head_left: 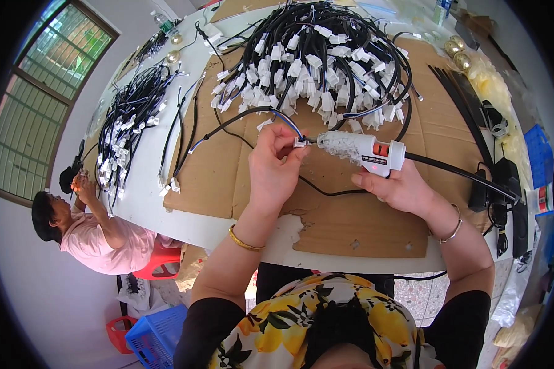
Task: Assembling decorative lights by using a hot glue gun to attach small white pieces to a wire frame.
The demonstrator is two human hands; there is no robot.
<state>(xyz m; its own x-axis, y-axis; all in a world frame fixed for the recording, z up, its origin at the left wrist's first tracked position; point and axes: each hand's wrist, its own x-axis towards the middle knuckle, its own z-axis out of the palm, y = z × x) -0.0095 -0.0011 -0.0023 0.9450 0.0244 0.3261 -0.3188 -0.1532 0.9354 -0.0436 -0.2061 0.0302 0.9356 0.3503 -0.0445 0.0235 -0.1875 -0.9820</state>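
Between the fingertips of my left hand (272, 161) is a small white plastic connector (300, 142) on a black cable with blue and white wires (284, 118). My right hand (400, 187) grips a white glue gun (375, 155) with an orange-red patch on its side. Its nozzle points left and meets the connector, or nearly so; I cannot tell if they touch. Clumped clear glue coats the gun's front. A black glue stick or cord (461, 170) runs from the gun's rear to the right. Beyond my hands lies a big heap of black cables with white connectors (314, 64).
Brown cardboard (363, 230) covers much of the white table (277, 246). Another cable bundle (129, 123) lies at left, near a person in pink (108, 240) seated on a red stool. Black adapters (505, 178) and dark sticks (461, 104) lie at right. A blue crate (157, 338) stands below.
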